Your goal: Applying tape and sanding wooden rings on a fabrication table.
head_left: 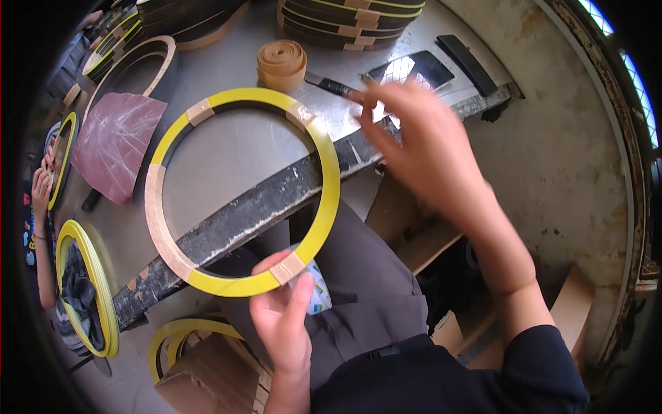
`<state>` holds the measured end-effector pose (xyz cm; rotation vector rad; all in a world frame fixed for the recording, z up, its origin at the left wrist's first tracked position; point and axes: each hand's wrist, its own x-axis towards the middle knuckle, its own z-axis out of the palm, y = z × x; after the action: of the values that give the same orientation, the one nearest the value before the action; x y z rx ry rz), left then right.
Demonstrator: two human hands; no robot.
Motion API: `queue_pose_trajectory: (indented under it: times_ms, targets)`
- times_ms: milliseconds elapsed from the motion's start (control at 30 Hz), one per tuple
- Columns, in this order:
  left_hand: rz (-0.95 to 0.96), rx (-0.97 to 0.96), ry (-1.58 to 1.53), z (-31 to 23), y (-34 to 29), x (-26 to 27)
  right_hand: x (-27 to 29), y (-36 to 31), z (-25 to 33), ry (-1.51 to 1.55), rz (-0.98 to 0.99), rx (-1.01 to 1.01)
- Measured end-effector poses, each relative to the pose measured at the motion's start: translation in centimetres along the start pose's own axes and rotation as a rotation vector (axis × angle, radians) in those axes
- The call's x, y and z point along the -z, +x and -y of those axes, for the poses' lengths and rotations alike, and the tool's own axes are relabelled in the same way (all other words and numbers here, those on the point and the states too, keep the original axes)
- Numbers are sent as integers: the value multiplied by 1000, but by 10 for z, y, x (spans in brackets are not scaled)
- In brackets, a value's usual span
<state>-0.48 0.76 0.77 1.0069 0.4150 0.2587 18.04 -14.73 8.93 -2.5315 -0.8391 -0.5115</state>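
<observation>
My left hand (pixel 283 314) grips a flat yellow ring (pixel 329 186) at its lower edge, thumb in front, over a brown tape patch. Several brown tape pieces wrap the ring, which is tilted above the table's edge. Behind that hand shows a white band with coloured marks (pixel 320 293); its kind is unclear. My right hand (pixel 420 138) is raised beyond the ring's right side, motion-blurred, thumb and index finger brought together. What they pinch, if anything, I cannot make out. Close to those fingertips is a black-handled knife (pixel 334 87). A brown tape roll (pixel 282 62) stands beside the knife.
A phone (pixel 414 69) and a black bar (pixel 467 65) lie at the far right of the metal table (pixel 227 155). Stacked rings (pixel 352 24) stand behind. At left are a reddish sheet (pixel 117 145), yellow rings (pixel 103 297) and another person's hands (pixel 43 183). Below sits a cardboard box (pixel 207 376).
</observation>
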Motion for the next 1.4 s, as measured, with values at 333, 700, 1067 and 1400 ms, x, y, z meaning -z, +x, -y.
queue_pose_trajectory:
  times_ms: [333,700,1067,1400]
  targets:
    - [84,-120,47,18,16,2,-53,40,-73,4,108,-94]
    - [115,-125,64,41,14,17,22,-74,27,1026,135,-264]
    - [-32,-183,17,48,7,23,6,-126,75,1406,854,-845]
    - [109,-233,2,42,7,31,0,-119,78,1501,855,-875]
